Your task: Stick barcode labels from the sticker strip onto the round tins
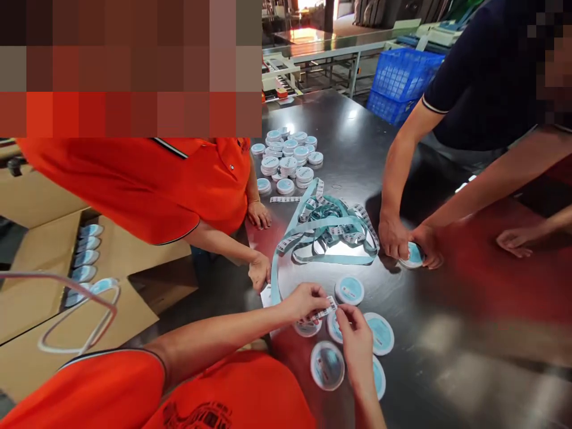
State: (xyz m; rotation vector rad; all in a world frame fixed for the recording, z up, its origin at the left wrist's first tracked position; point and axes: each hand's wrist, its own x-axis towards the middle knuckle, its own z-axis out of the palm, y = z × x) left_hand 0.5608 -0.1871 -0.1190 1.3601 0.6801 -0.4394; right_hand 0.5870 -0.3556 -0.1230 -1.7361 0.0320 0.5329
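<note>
My left hand (306, 302) is closed around a short length of printed label strip (325, 310), low over the metal table. At the strip's right end, the thumb and fingertips of my right hand (356, 330) pinch its edge; whether a single label is peeling off there is too small to tell. Below and around my hands lie several round tubs with light blue tops, among them one tub (350, 290) just beyond my fingers and another (379, 333) to the right of my right hand. A round clear-topped tub (328, 366) sits nearer to me.
A tangled heap of label tape (333, 229) lies mid-table, with stacked tubs (288, 161) behind it. Across the table, a co-worker's hands (409, 244) hold a tub. Another person in orange rests hands (259, 271) at the left edge. A cardboard box (36, 262) holds more tubs.
</note>
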